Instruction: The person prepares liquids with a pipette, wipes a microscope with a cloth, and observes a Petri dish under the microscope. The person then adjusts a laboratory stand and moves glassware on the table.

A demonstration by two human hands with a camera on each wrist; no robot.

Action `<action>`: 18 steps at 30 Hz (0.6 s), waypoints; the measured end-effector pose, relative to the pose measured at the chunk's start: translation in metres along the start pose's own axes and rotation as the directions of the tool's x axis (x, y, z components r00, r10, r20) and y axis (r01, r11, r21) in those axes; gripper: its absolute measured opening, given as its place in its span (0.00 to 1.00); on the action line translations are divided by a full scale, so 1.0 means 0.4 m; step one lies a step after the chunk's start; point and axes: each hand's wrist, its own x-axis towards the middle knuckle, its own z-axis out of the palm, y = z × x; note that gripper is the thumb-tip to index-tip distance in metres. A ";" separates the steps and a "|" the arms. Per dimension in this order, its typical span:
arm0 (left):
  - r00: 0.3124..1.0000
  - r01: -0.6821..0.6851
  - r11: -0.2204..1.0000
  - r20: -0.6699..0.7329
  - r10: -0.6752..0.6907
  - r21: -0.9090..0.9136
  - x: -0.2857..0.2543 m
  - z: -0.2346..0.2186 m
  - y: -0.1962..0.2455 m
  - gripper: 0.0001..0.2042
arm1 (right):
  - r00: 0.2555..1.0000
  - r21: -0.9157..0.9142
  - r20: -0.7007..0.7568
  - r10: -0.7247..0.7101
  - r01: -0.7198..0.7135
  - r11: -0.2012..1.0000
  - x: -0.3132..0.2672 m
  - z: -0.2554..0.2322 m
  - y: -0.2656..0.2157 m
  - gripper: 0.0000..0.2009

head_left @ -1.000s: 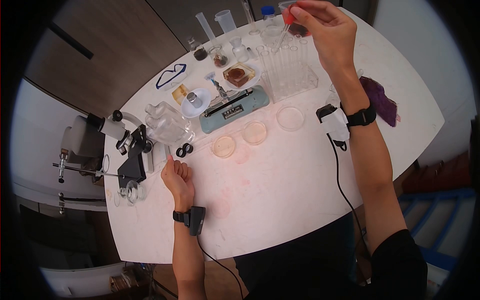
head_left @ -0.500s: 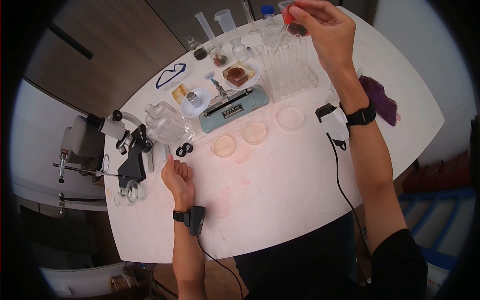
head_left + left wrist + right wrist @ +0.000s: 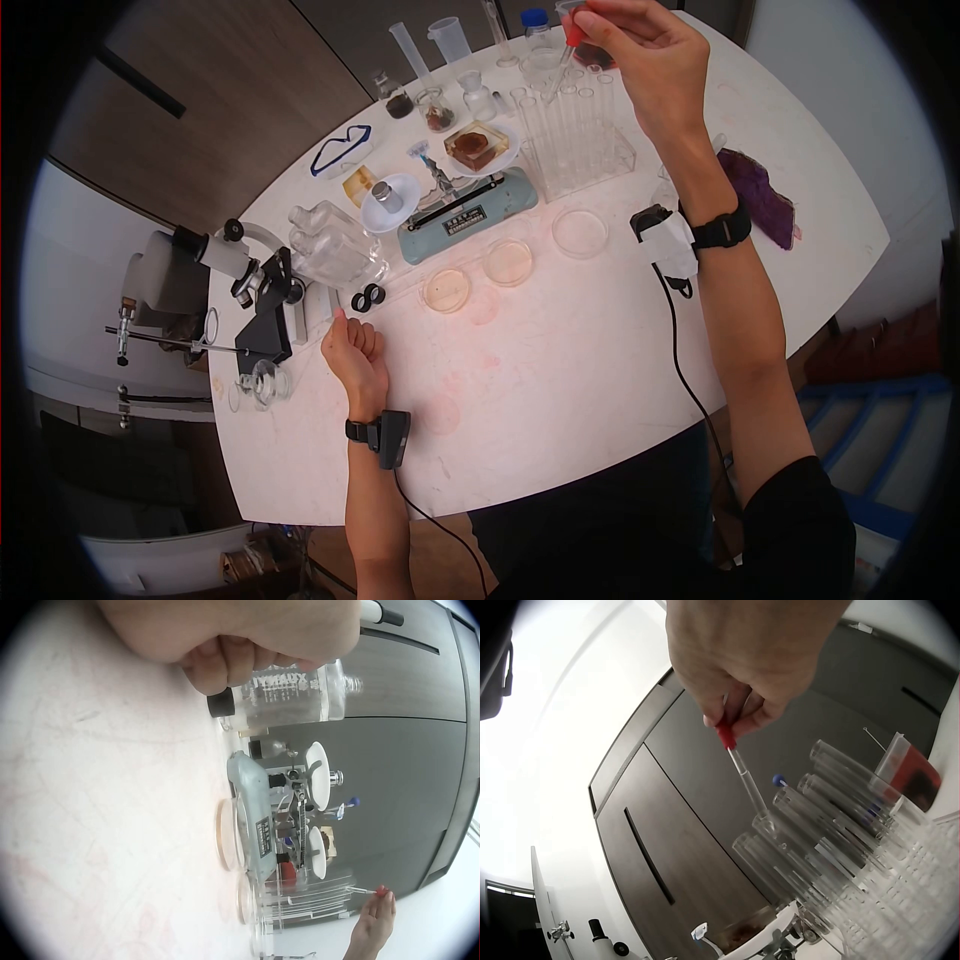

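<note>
My right hand [image 3: 672, 75] pinches the red rubber bulb [image 3: 725, 735] of a glass dropper [image 3: 748, 782] between thumb and fingers. The dropper slants down, its tip at the mouth of one of several clear test tubes [image 3: 832, 825] in the right wrist view. These tubes stand upright in a clear rack [image 3: 612, 165] at the back right of the table. On the left, my left hand [image 3: 356, 358] lies at the white table with loosely curled fingers [image 3: 238, 660] and holds nothing. Close beyond it are two small black rings [image 3: 368, 298].
Three petri dishes [image 3: 508, 263] lie in a row before a blue-green balance [image 3: 470, 222]. A microscope [image 3: 262, 310] and clear bottles [image 3: 335, 245] stand left. Behind the rack is a container of red liquid [image 3: 915, 776]; a purple cloth [image 3: 757, 200] lies right.
My right hand has shifted very slightly left with the dropper, its tip staying over the tubes. The left hand has not moved.
</note>
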 end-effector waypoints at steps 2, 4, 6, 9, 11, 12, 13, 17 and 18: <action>1.000 0.001 1.000 -0.002 -0.001 -0.001 0.000 0.000 0.000 0.23 | 1.000 -0.014 0.000 0.003 -0.003 1.000 -0.002 0.002 -0.005 0.05; 1.000 0.002 1.000 -0.002 -0.002 -0.003 -0.002 0.003 0.001 0.23 | 1.000 -0.029 0.000 0.004 -0.004 1.000 -0.002 0.001 -0.009 0.05; 1.000 0.004 1.000 -0.008 -0.004 -0.003 -0.003 0.006 0.001 0.23 | 1.000 -0.027 0.004 -0.001 0.001 1.000 -0.002 0.000 -0.011 0.05; 1.000 0.009 1.000 -0.013 -0.009 -0.003 0.002 -0.001 0.000 0.22 | 1.000 -0.011 0.011 -0.005 0.005 1.000 -0.001 0.000 0.005 0.05; 1.000 0.009 1.000 -0.012 -0.009 -0.003 0.002 -0.001 0.000 0.22 | 1.000 -0.013 0.013 -0.009 0.009 1.000 -0.001 0.000 0.001 0.05; 1.000 0.008 1.000 -0.011 -0.008 -0.003 0.002 -0.001 0.000 0.22 | 1.000 -0.013 0.016 -0.012 0.012 1.000 -0.001 0.000 0.000 0.05; 1.000 0.008 1.000 -0.011 -0.008 -0.003 0.001 0.000 0.001 0.22 | 1.000 -0.013 0.016 -0.012 0.013 1.000 -0.001 0.000 -0.001 0.05; 1.000 0.009 1.000 -0.013 -0.009 0.001 0.000 0.000 0.004 0.22 | 1.000 -0.009 0.015 -0.010 0.010 1.000 -0.003 0.003 0.000 0.05; 1.000 0.009 1.000 -0.015 -0.009 0.000 0.000 0.001 0.004 0.23 | 1.000 -0.011 0.015 -0.007 0.008 1.000 -0.002 0.002 -0.001 0.05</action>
